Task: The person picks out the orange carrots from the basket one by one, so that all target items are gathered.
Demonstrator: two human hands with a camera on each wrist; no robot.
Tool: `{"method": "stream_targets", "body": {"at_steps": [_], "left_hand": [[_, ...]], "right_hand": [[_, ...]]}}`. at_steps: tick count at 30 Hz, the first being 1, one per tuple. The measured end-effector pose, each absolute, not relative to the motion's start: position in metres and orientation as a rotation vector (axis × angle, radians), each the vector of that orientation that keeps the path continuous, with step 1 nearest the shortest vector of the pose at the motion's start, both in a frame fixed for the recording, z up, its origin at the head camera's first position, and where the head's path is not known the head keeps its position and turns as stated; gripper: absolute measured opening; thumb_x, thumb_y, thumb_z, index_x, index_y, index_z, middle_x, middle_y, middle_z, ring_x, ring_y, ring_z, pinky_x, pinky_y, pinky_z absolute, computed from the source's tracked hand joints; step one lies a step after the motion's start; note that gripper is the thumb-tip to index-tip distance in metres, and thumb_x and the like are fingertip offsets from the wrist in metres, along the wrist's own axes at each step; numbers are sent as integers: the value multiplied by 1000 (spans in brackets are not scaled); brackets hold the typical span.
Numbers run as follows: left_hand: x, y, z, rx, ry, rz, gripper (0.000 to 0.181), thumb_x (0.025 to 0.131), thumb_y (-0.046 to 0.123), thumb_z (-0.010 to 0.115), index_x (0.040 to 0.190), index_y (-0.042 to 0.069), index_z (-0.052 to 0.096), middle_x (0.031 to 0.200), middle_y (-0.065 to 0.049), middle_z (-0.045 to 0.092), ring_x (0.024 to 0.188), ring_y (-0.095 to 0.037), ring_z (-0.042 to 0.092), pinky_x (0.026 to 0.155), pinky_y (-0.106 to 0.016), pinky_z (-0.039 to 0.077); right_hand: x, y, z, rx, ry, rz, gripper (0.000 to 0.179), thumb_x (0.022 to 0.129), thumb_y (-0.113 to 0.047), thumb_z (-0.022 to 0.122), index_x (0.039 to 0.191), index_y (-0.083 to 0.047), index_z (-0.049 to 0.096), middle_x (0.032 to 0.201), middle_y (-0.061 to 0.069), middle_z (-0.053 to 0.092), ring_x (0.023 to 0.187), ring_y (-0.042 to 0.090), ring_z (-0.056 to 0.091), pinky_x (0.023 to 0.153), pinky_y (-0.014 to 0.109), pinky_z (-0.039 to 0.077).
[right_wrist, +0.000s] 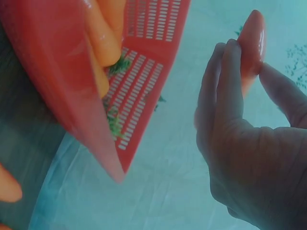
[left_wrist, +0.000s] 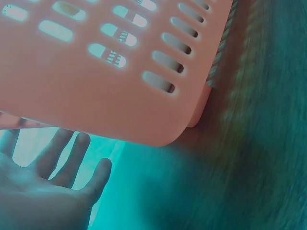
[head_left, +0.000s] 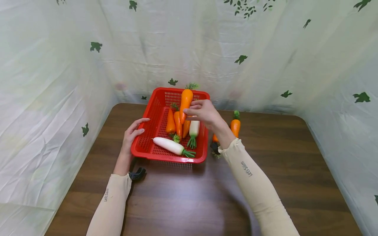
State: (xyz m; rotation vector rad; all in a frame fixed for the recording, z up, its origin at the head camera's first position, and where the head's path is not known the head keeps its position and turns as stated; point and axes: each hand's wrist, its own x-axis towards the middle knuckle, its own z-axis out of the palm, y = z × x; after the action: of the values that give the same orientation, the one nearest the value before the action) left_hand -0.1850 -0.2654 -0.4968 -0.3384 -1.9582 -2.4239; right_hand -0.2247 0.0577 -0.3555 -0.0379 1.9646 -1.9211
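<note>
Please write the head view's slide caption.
Left hand on the red basket of vegetables, right hand holding a carrot over it.

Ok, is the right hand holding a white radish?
No, the right hand pinches an orange carrot over the red basket.

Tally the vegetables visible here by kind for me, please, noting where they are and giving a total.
Carrots: 6 (1 in the right hand, 3 in the red plastic basket, 2 on the wooden table, one of them partly hidden by the right arm)
White radishes: 2 (both in the basket)
Total: 8
</note>
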Motion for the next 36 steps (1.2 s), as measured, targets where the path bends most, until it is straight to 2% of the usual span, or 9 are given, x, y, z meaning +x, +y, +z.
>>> {"method": "stream_targets", "body": {"at_steps": [6, 12, 16, 23, 36], "left_hand": [[-186, -265, -498, -342, -1948, -2427, 42, 107, 10, 46, 148, 6, 55, 150, -14, 50, 128, -35, 53, 96, -32, 61], [-187, -265, -498, -340, -1951, -2435, 44, 106, 11, 48, 149, 7, 54, 153, -16, 48, 128, -33, 53, 98, -32, 60], [-186, -266, -497, -332, -1954, -2434, 43, 106, 12, 49, 149, 9, 55, 153, -15, 49, 129, -34, 52, 98, -33, 60], [-185, -266, -497, -329, -1962, -2439, 43, 107, 11, 49, 149, 10, 55, 153, -15, 48, 130, -34, 52, 100, -33, 60], [-184, -266, -498, -303, -1983, -2420, 43, 107, 14, 51, 150, 12, 55, 155, -12, 48, 132, -35, 51, 102, -35, 59]], "right_hand": [[-224, 71, -355, -1, 1972, -1947, 67, 96, -8, 76, 152, 8, 43, 139, 24, 61, 105, 31, 75, 93, 44, 63], [-221, 88, -358, 28, 2006, -1932, 65, 96, -11, 77, 149, 5, 44, 139, 22, 59, 112, 35, 72, 102, 50, 58], [-217, 103, -361, 1, 2032, -1927, 64, 96, -11, 77, 149, 4, 44, 137, 23, 60, 109, 33, 72, 105, 54, 56], [-211, 129, -368, -7, 2059, -1921, 63, 98, -11, 74, 151, 4, 43, 133, 22, 61, 98, 24, 75, 102, 50, 58], [-210, 181, -386, 111, 2119, -1826, 66, 99, -14, 73, 152, 4, 38, 137, 21, 57, 101, 19, 72, 103, 46, 58]]}}
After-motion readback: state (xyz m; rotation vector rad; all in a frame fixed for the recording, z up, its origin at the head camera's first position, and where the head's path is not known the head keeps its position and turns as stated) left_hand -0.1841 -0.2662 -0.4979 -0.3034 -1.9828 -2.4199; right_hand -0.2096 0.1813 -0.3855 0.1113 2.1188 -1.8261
